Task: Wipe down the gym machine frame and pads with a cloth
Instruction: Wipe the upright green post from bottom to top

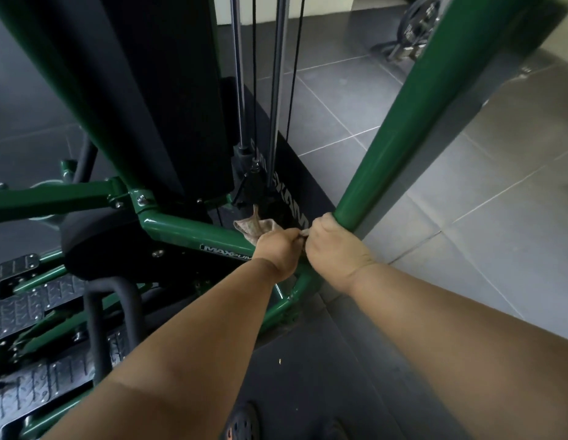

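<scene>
Both hands, left hand (278,249) and right hand (332,246), grip the cloth (252,228) low at the green post (412,122); pads (95,246) seemingly not yet wiped

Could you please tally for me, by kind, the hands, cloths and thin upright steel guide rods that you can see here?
Hands: 2, the left hand and the right hand
Cloths: 1, the cloth
Steel guide rods: 2, one guide rod and a second guide rod
Total: 5
</scene>
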The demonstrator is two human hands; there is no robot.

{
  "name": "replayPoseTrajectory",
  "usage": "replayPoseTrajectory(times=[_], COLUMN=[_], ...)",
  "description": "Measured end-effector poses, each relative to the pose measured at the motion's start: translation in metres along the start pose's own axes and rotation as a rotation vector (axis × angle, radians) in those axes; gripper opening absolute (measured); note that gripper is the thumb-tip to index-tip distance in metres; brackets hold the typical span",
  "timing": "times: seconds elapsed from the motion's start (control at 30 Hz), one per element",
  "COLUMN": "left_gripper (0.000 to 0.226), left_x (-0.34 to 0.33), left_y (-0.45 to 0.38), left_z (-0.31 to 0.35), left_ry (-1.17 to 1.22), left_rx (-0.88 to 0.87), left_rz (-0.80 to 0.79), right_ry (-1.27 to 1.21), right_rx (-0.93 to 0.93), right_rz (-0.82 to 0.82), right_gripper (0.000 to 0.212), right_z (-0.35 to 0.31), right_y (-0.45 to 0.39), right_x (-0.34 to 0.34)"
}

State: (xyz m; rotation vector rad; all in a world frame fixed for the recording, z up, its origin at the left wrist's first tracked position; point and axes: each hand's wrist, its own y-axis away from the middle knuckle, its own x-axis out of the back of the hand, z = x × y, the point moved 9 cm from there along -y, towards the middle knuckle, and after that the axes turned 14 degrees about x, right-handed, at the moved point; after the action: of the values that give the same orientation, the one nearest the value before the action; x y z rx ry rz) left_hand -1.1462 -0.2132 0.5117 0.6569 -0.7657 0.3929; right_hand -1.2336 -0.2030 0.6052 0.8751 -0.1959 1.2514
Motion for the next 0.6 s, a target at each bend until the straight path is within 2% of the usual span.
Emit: replayPoseTrajectory(times=[0.1, 0.17, 0.27, 0.37, 0.47, 0.6], left_gripper=[0.036, 0.041, 0.023, 0.024, 0.025, 0.03], left_x=[-0.007, -0.01, -0.013, -0.012, 0.0, 0.029], left_y=[0.002, 0.008, 0.033, 0.041, 0.044, 0.064], left_z=[-0.002, 0.011, 0.031, 0.037, 0.052, 0.083], left_ry=[0.306, 0.546, 0.913, 1.04, 1.145, 1.236], left_rx=[0.103, 0.15, 0.329, 0.392, 0.343, 0.277], left_rz=[-0.159, -0.238, -0.363, -0.327, -0.293, -0.247], right_ry=[-0.15, -0.261, -0.447, -0.601, -0.753, -0.933], right_rx=[-0.106, -0.154, -0.195, -0.285, -0.423, -0.571], right_rz=[0.16, 0.271, 0.366, 0.476, 0.591, 0.662], right_gripper=[0.048, 0.048, 0.043, 0.041, 0.038, 0.028], right_z=[-0.004, -0.005, -0.011, -0.007, 0.004, 0.023], right_y=[0.027, 0.051, 0.084, 0.111, 0.131, 0.153], right_x=[0.01, 0.015, 0.011, 0.005, -0.005, -0.028])
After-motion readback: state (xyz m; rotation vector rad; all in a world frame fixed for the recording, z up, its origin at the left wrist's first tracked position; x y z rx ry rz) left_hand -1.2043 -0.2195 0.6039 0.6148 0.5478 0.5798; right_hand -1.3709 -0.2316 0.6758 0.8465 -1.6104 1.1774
